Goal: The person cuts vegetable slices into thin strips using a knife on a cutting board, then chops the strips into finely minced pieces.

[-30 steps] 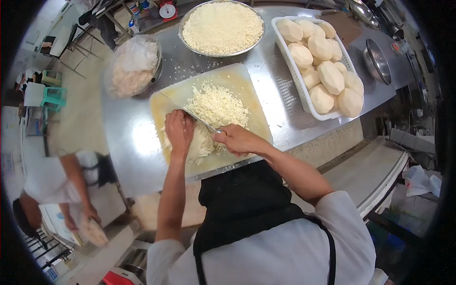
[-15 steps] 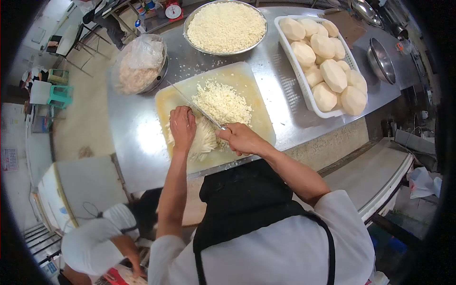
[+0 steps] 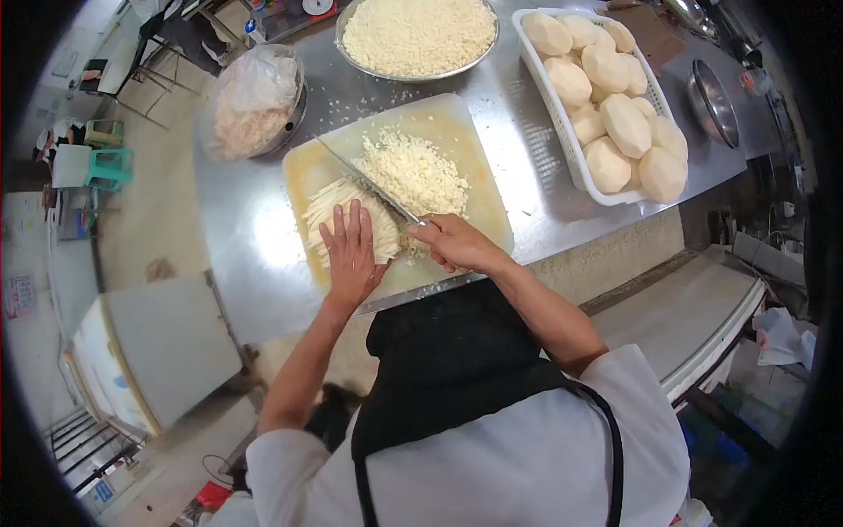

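Note:
On the yellowish cutting board [image 3: 439, 119] lies a pile of pale strips [image 3: 325, 209], and beyond it a heap of finely chopped white pieces [image 3: 417, 180]. My left hand [image 3: 353, 259] rests on the near side of the strips with its fingers spread. In my right hand [image 3: 455, 241] is the handle of a long knife [image 3: 373, 186]. The blade slants up to the left between the strips and the chopped heap.
A large bowl of chopped pieces [image 3: 418, 37] stands behind the board. To the left is a bagged bowl of pinkish shreds [image 3: 252, 114]. At right are a white basket [image 3: 569, 149] of peeled round vegetables and a metal bowl [image 3: 716, 104]. A green stool [image 3: 109, 169] stands far left.
My left hand has moved down from the upper edge of the strips and its fingers have spread flat. My right hand still holds the knife. The co-worker has moved mostly out of view at lower left.

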Demonstrator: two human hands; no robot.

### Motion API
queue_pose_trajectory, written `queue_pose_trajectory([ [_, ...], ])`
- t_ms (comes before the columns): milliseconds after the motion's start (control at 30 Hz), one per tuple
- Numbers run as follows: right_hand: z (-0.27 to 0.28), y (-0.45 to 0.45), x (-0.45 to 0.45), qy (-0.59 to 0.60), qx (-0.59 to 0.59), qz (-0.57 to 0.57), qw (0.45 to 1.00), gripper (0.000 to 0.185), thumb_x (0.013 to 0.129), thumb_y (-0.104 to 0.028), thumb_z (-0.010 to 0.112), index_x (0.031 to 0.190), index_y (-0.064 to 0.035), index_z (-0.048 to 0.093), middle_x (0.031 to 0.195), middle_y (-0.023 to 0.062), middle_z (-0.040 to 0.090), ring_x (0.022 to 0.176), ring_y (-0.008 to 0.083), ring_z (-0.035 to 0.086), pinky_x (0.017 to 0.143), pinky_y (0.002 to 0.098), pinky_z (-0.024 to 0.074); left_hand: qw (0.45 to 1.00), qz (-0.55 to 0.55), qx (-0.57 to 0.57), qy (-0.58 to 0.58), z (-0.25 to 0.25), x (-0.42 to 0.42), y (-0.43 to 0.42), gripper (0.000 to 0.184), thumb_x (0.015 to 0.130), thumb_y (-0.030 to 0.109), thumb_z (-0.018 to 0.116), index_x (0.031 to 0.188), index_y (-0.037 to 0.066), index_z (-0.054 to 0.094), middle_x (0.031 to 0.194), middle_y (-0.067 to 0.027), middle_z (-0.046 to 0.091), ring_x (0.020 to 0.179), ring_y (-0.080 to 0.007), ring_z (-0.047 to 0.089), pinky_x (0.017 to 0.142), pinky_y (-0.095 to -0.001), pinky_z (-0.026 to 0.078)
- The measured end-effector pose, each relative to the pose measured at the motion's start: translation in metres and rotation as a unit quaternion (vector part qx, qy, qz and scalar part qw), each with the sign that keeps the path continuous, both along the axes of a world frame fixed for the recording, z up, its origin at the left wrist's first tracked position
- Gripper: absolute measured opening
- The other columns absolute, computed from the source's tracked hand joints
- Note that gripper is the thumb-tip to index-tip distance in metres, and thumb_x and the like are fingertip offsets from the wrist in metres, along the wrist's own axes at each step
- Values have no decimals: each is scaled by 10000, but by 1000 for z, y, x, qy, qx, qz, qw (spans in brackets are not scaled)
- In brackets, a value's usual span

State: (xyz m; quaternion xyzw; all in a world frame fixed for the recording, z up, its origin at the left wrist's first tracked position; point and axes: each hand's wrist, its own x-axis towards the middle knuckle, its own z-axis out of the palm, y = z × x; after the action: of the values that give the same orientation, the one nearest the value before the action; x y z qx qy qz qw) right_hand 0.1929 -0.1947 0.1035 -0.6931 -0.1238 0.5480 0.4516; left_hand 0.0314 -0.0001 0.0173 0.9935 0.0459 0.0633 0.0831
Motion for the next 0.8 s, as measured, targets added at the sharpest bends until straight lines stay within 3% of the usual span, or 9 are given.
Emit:
queue_pose_trajectory([
  [100, -2, -6, -5, 7, 12, -7, 1000, 456, 1065, -461, 586, 1141, -15, 637, 656, 22, 520, 504, 114, 517, 452, 298, 424, 1000, 16, 4, -11, -6, 1, -4, 1169, 857, 463, 819, 1646, -52, 125, 1729, -266, 130, 1586, -529, 70, 1207, -743, 38],
  [400, 2, -15, -20, -10, 24, -49, 998, 583, 1067, -474, 575, 1410, -2, 577, 639, 16, 528, 468, 104, 511, 421, 272, 389, 985, 168, -6, -27, -7, 43, -30, 1161, 814, 339, 857, 1648, -50, 148, 1737, -250, 118, 1586, -526, 66, 1191, -761, 72],
  [600, 23, -28, -27, -3, -12, -29, 999, 635, 1062, -467, 569, 1494, -3, 530, 614, 33, 547, 473, 129, 549, 410, 300, 413, 988, 141, -55, 9, 15, 21, -31, 1073, 856, 240, 788, 1663, -24, 131, 1745, -247, 91, 1596, -515, 24, 1209, -747, 15],
  [700, 23, -39, -34, 0, -15, -36, 999, 662, 1061, -469, 572, 1524, -2, 496, 624, 28, 540, 476, 126, 544, 408, 294, 407, 983, 118, -80, -115, 26, 23, -31, 797, 889, 172, 717, 1580, -7, 362, 1623, -265, 347, 1530, -490, 244, 1200, -690, 155],
  [800, 43, -47, -42, 13, -16, -42, 999, 680, 1069, -462, 562, 1554, 4, 462, 632, 27, 536, 480, 125, 539, 411, 295, 403, 964, 136, -95, -208, 13, 55, -15, 454, 879, 124, 680, 1315, 25, 600, 1334, -212, 562, 1295, -421, 472, 1076, -594, 314],
])
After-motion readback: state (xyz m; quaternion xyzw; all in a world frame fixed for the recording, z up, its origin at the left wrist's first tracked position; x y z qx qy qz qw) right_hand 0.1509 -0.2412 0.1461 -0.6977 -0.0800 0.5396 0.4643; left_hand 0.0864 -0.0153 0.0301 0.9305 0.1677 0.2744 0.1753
